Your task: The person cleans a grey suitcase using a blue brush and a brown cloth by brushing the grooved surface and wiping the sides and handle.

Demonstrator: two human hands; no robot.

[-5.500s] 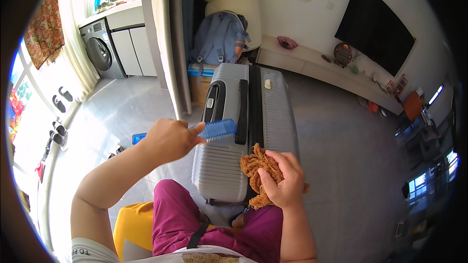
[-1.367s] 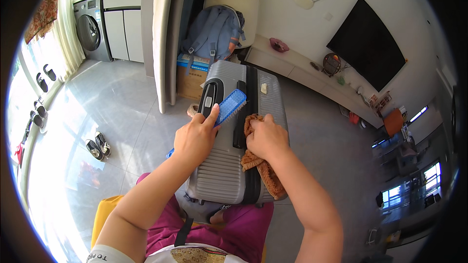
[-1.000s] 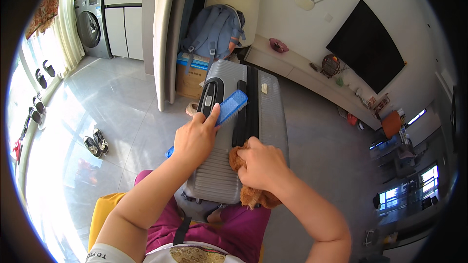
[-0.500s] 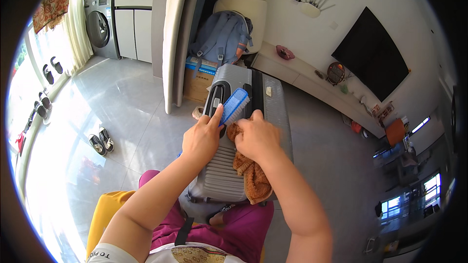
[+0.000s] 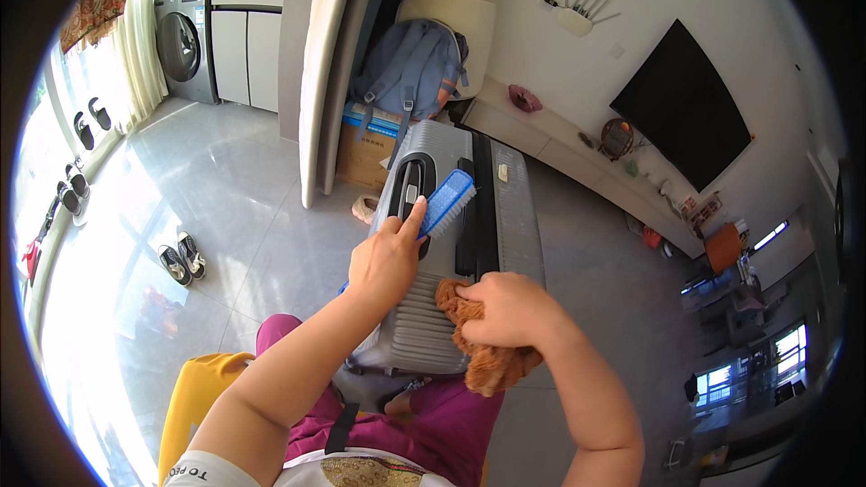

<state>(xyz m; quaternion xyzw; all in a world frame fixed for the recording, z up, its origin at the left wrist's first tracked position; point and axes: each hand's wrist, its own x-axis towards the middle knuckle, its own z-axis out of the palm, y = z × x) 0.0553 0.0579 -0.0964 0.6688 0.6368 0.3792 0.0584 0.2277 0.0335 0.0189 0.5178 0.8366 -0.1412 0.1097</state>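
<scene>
A grey ribbed suitcase (image 5: 424, 320) stands before me, its side with the black carry handle (image 5: 466, 216) facing up. My left hand (image 5: 386, 252) is closed round a blue scrub brush (image 5: 447, 200) with pale bristles; the index finger lies along its back. The brush is tilted over the recessed black grip near the suitcase's left edge. My right hand (image 5: 505, 308) grips a bunched brown cloth (image 5: 492, 370) at the near right part of the suitcase. Part of the cloth hangs down over the near edge.
A blue-grey backpack (image 5: 410, 68) rests on a cardboard box (image 5: 365, 149) beyond the suitcase. Black shoes (image 5: 183, 259) lie on the tiled floor to the left. A long low cabinet (image 5: 577, 158) runs along the right wall. Beneath me is a yellow seat (image 5: 203, 388).
My right hand has drawn the brown cloth nearer to me and slightly right, away from the carry handle. My left hand and the brush have shifted slightly right.
</scene>
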